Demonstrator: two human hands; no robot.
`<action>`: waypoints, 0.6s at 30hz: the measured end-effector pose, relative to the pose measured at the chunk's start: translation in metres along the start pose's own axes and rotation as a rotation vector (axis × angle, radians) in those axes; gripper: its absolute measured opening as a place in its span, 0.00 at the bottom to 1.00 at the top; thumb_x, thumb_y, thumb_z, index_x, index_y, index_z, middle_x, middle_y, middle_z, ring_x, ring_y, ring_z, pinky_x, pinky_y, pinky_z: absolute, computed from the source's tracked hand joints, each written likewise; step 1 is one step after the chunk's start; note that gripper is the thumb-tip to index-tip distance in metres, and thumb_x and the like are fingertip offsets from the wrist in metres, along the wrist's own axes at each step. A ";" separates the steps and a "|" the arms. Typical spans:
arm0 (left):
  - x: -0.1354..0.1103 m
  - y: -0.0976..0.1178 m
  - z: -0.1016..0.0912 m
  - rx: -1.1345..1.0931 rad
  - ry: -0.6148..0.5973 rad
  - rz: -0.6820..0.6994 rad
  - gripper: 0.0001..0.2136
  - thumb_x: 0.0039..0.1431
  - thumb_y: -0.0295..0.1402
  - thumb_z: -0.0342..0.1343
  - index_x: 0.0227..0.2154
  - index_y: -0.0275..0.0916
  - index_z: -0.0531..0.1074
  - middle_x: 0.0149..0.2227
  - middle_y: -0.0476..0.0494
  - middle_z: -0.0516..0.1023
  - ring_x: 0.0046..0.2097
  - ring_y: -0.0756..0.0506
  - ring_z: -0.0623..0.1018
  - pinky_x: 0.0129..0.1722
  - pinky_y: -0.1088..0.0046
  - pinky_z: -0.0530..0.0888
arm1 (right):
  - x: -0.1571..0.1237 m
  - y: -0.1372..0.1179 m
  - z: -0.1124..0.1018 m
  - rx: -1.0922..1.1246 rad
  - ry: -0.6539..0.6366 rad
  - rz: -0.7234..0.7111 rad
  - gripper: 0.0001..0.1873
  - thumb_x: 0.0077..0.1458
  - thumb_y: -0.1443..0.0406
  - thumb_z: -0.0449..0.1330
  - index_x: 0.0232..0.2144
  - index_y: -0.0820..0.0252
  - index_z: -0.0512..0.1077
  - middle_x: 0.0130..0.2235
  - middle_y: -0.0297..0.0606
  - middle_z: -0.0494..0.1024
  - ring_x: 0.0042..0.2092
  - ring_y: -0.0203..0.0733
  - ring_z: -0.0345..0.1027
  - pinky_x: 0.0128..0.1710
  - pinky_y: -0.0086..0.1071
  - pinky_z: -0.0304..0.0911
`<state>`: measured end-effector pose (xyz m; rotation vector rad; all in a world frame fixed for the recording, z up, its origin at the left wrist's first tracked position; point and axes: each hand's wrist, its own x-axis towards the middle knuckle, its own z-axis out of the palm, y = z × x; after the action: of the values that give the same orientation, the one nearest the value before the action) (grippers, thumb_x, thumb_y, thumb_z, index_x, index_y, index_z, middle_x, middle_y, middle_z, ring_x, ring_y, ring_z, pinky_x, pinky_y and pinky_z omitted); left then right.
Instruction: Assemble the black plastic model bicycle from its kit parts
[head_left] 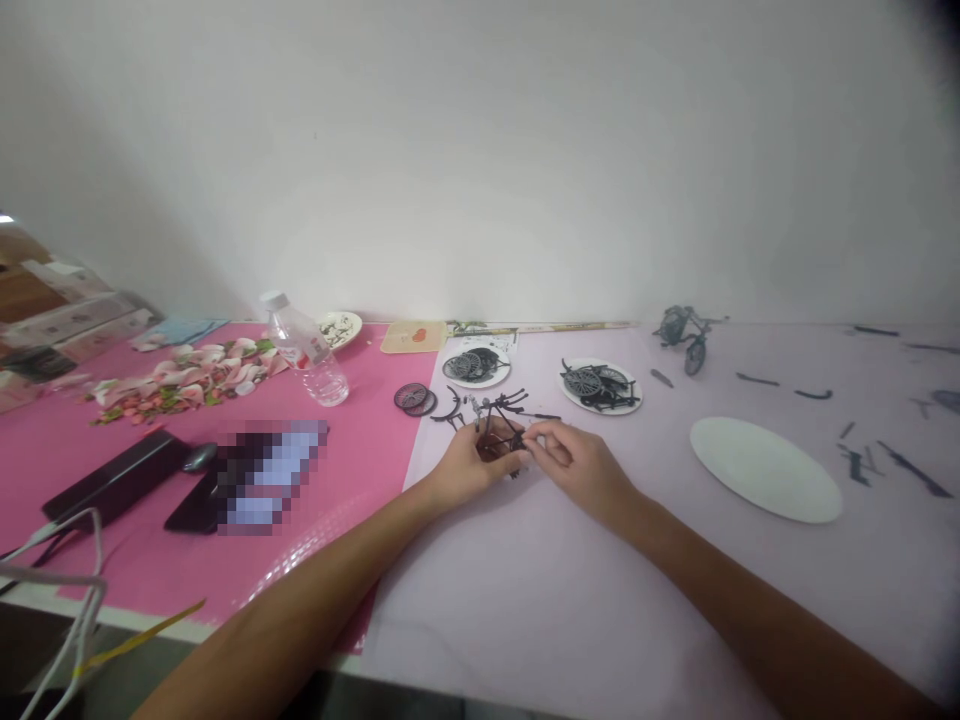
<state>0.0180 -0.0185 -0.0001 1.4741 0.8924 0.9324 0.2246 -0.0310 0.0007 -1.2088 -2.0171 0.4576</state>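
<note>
My left hand (474,465) is closed around a small black model bicycle frame (501,418), its thin bars sticking up past the fingers. At the frame's right side my right hand (564,458) pinches, thumb against forefinger; whatever lies between those fingertips is too small to make out. Just beyond the hands lie loose black parts, among them a curved piece (448,405) and a thin straight piece (541,416). Two spoked wheels (414,398) overlap on the pink cover. Two white plates, a left one (480,383) and a right one (592,405), carry more wheels and black parts.
A model bicycle (686,335) stands near the wall. An oval white plate (765,470) and scattered black pieces (855,465) lie to the right. On the left are a water bottle (309,355), a phone (244,480), a black box-shaped device (116,480), cables and pink-green petals (195,380).
</note>
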 end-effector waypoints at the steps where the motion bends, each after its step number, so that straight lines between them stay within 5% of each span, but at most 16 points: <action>1: 0.000 0.000 0.000 -0.003 -0.005 -0.001 0.22 0.55 0.44 0.71 0.46 0.35 0.75 0.43 0.38 0.79 0.35 0.48 0.77 0.36 0.70 0.75 | 0.000 0.000 0.000 0.013 0.002 0.007 0.07 0.64 0.61 0.58 0.40 0.56 0.75 0.23 0.25 0.57 0.24 0.34 0.54 0.30 0.28 0.57; 18: -0.003 -0.001 0.001 0.200 0.031 0.106 0.18 0.59 0.43 0.67 0.45 0.37 0.75 0.37 0.43 0.78 0.36 0.46 0.76 0.35 0.71 0.72 | -0.001 0.003 0.008 0.329 0.039 0.198 0.12 0.62 0.54 0.63 0.39 0.56 0.74 0.24 0.26 0.60 0.26 0.35 0.56 0.29 0.29 0.56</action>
<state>0.0175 -0.0217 -0.0009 1.6952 0.9600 0.9680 0.2206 -0.0295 -0.0067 -1.2023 -1.7123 0.8212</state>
